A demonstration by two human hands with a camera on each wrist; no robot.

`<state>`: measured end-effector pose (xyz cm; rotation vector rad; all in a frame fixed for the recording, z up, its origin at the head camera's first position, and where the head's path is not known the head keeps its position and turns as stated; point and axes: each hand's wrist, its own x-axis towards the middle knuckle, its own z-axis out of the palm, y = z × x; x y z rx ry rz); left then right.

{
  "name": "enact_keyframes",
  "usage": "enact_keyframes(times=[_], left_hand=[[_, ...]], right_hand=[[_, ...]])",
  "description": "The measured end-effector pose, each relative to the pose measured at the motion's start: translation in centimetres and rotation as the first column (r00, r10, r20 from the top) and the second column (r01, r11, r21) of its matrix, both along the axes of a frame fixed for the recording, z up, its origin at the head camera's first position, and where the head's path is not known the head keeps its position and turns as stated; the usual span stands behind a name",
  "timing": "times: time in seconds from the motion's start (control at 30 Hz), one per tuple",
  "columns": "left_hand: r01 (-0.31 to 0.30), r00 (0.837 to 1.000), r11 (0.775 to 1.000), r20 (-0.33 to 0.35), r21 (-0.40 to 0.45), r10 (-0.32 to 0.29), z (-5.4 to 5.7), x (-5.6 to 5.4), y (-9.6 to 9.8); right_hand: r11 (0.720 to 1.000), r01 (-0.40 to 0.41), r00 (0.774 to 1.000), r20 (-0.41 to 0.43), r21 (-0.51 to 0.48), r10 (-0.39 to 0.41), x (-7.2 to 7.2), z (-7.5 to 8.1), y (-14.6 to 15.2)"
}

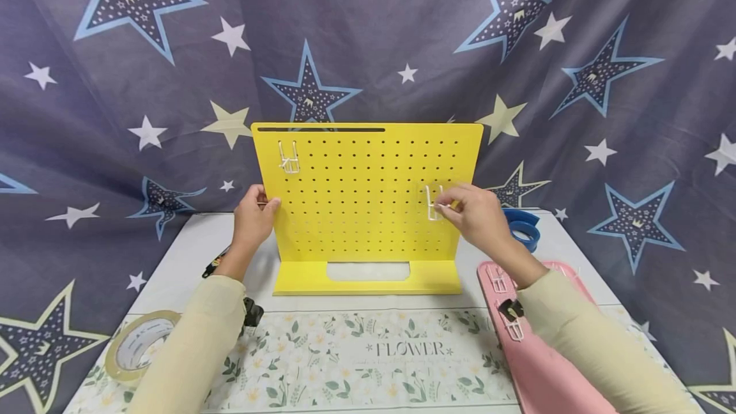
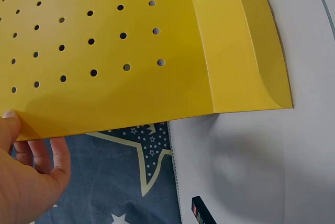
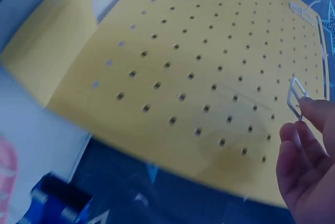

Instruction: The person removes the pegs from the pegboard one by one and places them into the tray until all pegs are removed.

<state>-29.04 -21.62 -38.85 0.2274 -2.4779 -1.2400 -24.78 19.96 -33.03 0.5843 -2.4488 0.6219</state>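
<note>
A yellow pegboard (image 1: pixel 368 193) stands upright on the table with its base ledge towards me. My left hand (image 1: pixel 253 219) grips its left edge, thumb on the front and fingers behind, as the left wrist view also shows. Over the right part of the board, my right hand (image 1: pixel 480 216) pinches a white wire hook (image 1: pixel 432 206) between thumb and fingertips. In the right wrist view, that hook (image 3: pixel 289 98) is close to the board's face; whether it touches the holes I cannot tell. Another white hook (image 1: pixel 290 160) hangs at the board's upper left.
At the right lies a pink tray (image 1: pixel 537 363) with several white hooks (image 1: pixel 514 329), partly under my right sleeve. Behind it sits a blue tape dispenser (image 1: pixel 523 230). A tape roll (image 1: pixel 122 353) lies front left, and a dark object (image 1: pixel 214 264) rests behind my left wrist.
</note>
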Motion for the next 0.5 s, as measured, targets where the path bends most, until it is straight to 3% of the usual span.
enact_keyframes(times=[0.23,0.5], left_hand=[[0.002,1.0,1.0,0.008,-0.002,-0.002,0.1,-0.1,0.0],[0.001,1.0,1.0,0.008,0.0,-0.001,-0.1,-0.2,-0.2]], right_hand=[[0.997,0.054,0.997,0.055,0.047,-0.056,1.0,-0.5,4.7],[0.986,0.13,0.975,0.167,0.106,-0.146,2.5,0.8,10.4]])
